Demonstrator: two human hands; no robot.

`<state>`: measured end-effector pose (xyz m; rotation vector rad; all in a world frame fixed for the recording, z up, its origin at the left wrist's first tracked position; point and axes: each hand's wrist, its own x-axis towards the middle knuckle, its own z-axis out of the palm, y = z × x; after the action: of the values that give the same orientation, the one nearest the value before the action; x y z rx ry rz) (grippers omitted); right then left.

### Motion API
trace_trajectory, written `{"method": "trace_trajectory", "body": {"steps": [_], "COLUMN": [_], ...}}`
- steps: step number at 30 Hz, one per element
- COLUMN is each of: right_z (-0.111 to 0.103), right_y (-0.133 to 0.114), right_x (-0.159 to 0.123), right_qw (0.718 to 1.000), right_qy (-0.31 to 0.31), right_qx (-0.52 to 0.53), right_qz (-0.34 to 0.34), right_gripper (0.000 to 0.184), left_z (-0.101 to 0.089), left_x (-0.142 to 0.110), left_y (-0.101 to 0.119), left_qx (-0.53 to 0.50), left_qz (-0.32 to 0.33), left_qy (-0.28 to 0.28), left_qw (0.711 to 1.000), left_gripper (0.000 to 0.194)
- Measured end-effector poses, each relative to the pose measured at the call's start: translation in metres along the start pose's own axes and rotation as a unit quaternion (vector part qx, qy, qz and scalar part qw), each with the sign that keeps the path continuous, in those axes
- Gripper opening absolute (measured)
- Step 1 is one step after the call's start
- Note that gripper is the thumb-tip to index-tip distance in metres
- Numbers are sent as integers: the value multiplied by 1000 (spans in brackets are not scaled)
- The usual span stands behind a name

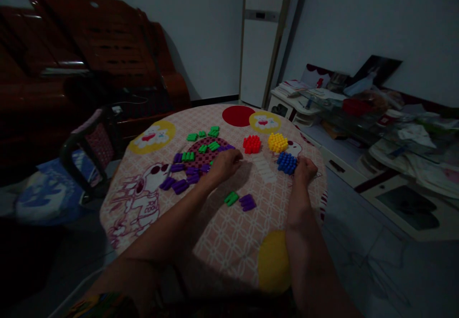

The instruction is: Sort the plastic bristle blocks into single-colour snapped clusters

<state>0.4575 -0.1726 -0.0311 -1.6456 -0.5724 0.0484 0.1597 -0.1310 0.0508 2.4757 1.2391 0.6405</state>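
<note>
My left hand [225, 163] is over the middle of the table, its fingers bent together in a pinch; whatever they hold is too small to tell. Close by its wrist lie purple ribbed plastic pieces [180, 186] and green ones [188, 156]. My right hand [307, 169] is closed beside a cluster of blue knobbly pieces [287, 163], and its fingertips are mostly hidden. A red cluster [252, 144] and a yellow cluster [278, 142] sit just beyond. Between my hands is a row of whitish, see-through pieces [264, 169]. One green piece [231, 198] and one purple piece [247, 202] lie nearer me.
A patterned cloth covers the round table [222, 246]. To the left stand a folding chair [86, 150] and a carved wooden sofa [103, 45]. Along the right wall runs a low cabinet [390, 198] piled with papers and bags. A tall white unit [260, 55] stands behind.
</note>
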Motion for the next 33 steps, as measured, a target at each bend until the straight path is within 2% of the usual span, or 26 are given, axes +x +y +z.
{"method": "trace_trajectory", "body": {"steps": [3, 7, 10, 12, 15, 19, 25, 28, 30, 33], "right_z": [0, 0, -1, -2, -3, -2, -2, -5, -8, -8], "right_y": [1, 1, -2, -4, -7, -4, -3, -7, -12, -24], "right_x": [2, 3, 1, 0, -1, 1, 3, -2, -6, -13], "right_qw": [1000, 1000, 1000, 1000, 999, 999, 999, 999, 995, 980], "right_qy": [6, 3, 5, 6, 7, 8, -3, 13, 52, 97], "right_qx": [-19, -26, -22, -28, -39, -40, -40, -49, -77, -117], "right_qz": [0, -3, -5, -6, -7, -12, -6, -10, -38, -125], "right_gripper": [27, 27, 27, 27, 27, 27, 26, 26, 26, 28], "left_z": [-26, -47, -49, -47, -42, -35, -27, -26, -27, -27], "left_x": [-7, -21, -34, -41, -43, -37, -35, -38, -39, -41], "left_y": [-44, -108, -145, -158, -159, -147, -141, -141, -141, -141], "left_qx": [62, 116, 134, 143, 144, 79, 54, 41, 31, 19], "left_qz": [-97, -224, -273, -285, -285, -259, -223, -221, -223, -229], "left_qy": [37, 119, 112, 98, 91, 79, 91, 98, 101, 105], "left_qw": [993, 960, 946, 943, 943, 959, 969, 970, 969, 968], "left_gripper": [22, 34, 40, 42, 40, 34, 30, 31, 32, 31]}}
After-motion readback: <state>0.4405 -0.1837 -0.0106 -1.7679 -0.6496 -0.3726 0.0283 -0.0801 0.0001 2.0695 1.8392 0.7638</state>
